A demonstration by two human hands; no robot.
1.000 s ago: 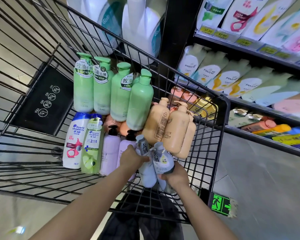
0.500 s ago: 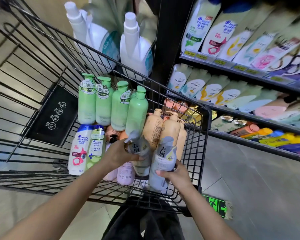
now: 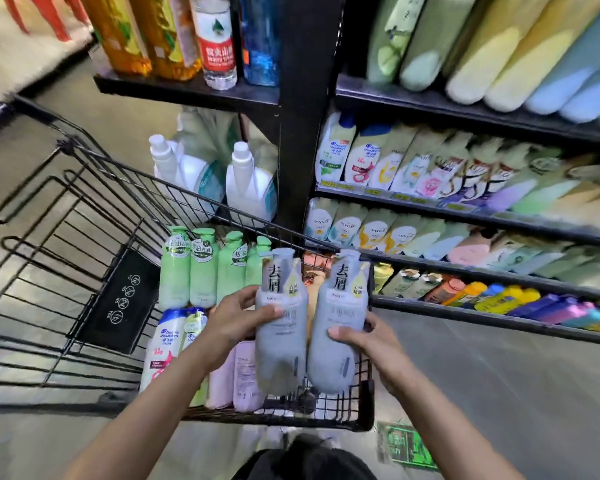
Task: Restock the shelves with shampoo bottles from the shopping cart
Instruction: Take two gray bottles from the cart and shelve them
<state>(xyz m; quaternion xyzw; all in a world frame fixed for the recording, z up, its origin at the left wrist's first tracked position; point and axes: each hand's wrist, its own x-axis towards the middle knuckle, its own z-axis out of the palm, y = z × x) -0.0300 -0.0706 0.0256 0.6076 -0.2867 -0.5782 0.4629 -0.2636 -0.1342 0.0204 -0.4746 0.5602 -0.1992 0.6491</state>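
Ideally, left hand and right hand (each wrapped round a grey shampoo bottle) carry both upright, labels outward, onto the shampoo shelves.

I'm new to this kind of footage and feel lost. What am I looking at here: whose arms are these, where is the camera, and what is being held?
There is no machine here. The single picture comes from a wide-angle camera worn on a person's head, looking forward and down, so the two bare arms are that person's own. The left hand grips one grey bottle, and the right hand grips a second grey bottle, fingers curled round each. Both are held up above a black wire shopping cart. In the cart lie green bottles, white bottles and pale pink ones. To the right stand dark store shelves filled with rows of shampoo bottles, somewhat blurred.
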